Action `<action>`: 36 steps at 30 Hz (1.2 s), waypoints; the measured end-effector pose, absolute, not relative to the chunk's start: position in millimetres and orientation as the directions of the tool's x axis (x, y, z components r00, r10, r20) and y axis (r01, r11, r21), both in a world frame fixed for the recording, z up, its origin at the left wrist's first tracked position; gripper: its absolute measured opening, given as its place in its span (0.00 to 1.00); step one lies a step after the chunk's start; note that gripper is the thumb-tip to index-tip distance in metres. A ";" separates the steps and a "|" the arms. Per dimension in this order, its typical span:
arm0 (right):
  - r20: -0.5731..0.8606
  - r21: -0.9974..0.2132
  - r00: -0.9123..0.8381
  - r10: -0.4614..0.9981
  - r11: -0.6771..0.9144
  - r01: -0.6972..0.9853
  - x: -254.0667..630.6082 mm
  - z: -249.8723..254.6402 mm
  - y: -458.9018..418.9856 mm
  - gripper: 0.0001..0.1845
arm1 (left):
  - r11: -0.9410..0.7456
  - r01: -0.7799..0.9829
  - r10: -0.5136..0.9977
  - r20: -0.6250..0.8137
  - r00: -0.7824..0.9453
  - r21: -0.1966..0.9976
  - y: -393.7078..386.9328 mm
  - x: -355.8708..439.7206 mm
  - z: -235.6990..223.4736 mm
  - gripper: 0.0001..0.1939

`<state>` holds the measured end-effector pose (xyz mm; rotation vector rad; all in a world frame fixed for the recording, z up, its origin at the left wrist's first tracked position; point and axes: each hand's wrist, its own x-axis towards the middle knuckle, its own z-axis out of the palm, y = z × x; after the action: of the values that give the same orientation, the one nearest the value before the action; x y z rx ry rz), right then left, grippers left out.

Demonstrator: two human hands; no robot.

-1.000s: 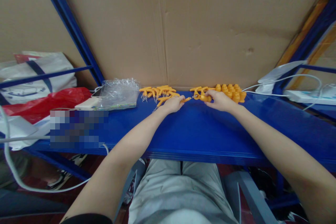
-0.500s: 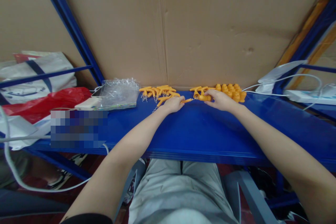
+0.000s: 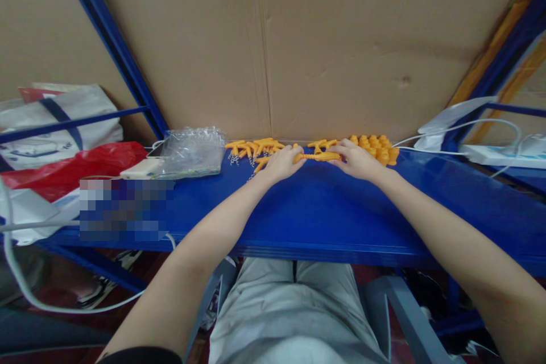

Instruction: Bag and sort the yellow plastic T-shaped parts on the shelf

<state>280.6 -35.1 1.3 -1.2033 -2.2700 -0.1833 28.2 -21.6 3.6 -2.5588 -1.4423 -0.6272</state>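
Note:
My left hand [image 3: 284, 164] is closed on a yellow corkscrew [image 3: 311, 156], whose ridged shaft points right. My right hand [image 3: 354, 160] grips a yellow plastic sleeve [image 3: 328, 156] by its right end. Shaft and sleeve meet in line between my hands, just above the blue shelf, and no metal coil shows there. Left of my left hand lies a pile of yellow corkscrews [image 3: 251, 148] with bare metal coils. Behind my right hand are several yellow pieces [image 3: 323, 144] and a block of yellow sleeves [image 3: 375, 147] standing close together.
The blue shelf [image 3: 307, 216] backs onto a cardboard wall [image 3: 333, 57]. To the left are a clear plastic packet [image 3: 194, 153], a red bag [image 3: 106, 159] and a white cloth bag [image 3: 85, 114]. White cables [image 3: 464, 124] and a power strip [image 3: 499, 157] lie at the right.
The corkscrew and sleeve have come together; the metal coil seen between them earlier is now out of sight. My left hand has shifted slightly right and up.

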 end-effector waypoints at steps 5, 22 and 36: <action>0.545 -0.208 -0.408 0.733 0.589 0.781 276.2 3.4 -34.9 0.19 | -0.528 0.845 0.784 0.431 0.447 0.082 -26.6 27.7 8.9 0.14; 0.330 -0.827 -0.258 0.908 0.410 0.385 278.7 8.4 -36.1 0.29 | -0.471 0.877 0.800 0.465 0.380 0.093 -33.8 29.9 17.3 0.14; 0.224 -0.865 -0.332 0.916 0.344 0.366 279.9 9.4 -39.1 0.21 | -0.450 0.888 0.811 0.459 0.362 0.096 -32.7 30.0 16.0 0.16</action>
<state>279.9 -39.1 9.4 -1.1255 -1.8657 0.9401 30.0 -32.7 16.0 -2.4487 -1.5439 -0.6757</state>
